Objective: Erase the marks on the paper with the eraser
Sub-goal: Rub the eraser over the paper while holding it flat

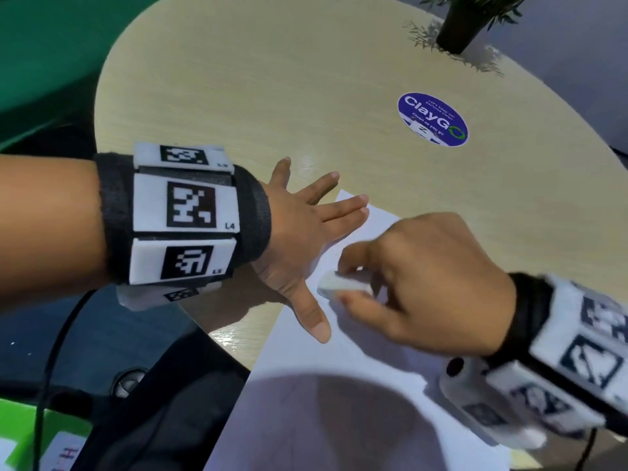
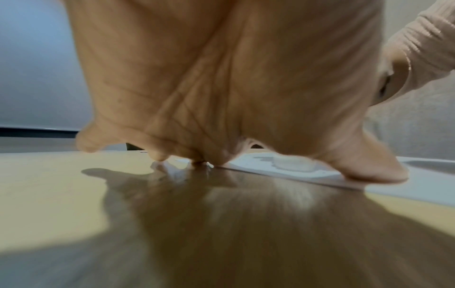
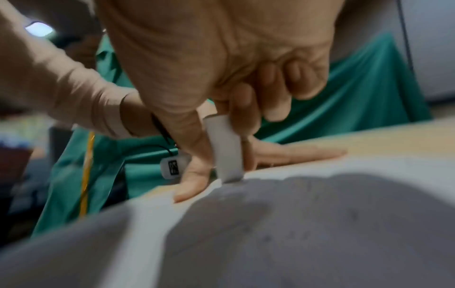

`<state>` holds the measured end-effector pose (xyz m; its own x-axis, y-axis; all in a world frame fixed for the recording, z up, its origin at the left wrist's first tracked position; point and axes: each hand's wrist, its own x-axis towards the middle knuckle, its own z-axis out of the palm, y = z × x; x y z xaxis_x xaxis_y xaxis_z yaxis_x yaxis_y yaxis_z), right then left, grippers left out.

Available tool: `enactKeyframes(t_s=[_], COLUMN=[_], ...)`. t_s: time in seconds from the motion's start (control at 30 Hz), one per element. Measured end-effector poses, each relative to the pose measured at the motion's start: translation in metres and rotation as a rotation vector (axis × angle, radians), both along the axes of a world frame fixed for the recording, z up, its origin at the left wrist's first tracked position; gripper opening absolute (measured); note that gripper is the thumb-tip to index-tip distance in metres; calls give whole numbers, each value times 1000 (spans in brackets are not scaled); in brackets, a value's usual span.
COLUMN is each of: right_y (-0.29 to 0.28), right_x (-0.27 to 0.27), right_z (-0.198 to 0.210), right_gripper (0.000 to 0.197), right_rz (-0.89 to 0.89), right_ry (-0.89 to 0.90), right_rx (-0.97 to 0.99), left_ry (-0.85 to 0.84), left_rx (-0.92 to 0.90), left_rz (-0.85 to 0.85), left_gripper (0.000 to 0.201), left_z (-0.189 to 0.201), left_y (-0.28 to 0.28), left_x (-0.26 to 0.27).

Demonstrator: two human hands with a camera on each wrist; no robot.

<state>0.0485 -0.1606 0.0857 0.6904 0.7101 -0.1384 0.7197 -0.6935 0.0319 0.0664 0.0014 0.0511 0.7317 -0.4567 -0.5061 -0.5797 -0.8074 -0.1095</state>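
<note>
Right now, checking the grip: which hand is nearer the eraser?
Right. The right hand pinches the eraser on the paper; the left hand lies flat beside it, not touching.

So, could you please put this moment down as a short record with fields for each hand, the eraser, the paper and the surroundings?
left hand: fingers spread flat, pressing the paper's edge to the table
right hand: pinches the eraser
eraser: white, its end touching the paper
paper: white sheet, faint marks in the shaded near part
surroundings: round blue sticker, dark plant pot at the far edge
</note>
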Motion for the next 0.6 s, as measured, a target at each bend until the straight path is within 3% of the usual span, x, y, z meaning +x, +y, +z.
enactKeyframes(t_s=[0.1,0.23,0.33,0.43,0.53,0.6], right_y=[-5,-2,-6,-7,-6,-14], right_x=[16,-7,9,8,-20,-11], right_z=[7,1,5,6,1,8], right_gripper=[37,37,39,31,38,41], right_rz=[-118,-11,-125,-101,-52,-143], right_ry=[-44,-5,-59,-95,2,-33], right_rx=[50,-4,65,70,33,57], left_ry=[40,48,47,41,33,-11], left_rx=[21,28,29,-11,-43,-128], left_rz=[-14,-24,-31,-24,-26,-49], left_gripper=[144,139,139,141,146,150], left_z=[1,4,2,1,-1,-9], left_y=[2,2,2,2,5,8], left_x=[0,1,1,0,1,1])
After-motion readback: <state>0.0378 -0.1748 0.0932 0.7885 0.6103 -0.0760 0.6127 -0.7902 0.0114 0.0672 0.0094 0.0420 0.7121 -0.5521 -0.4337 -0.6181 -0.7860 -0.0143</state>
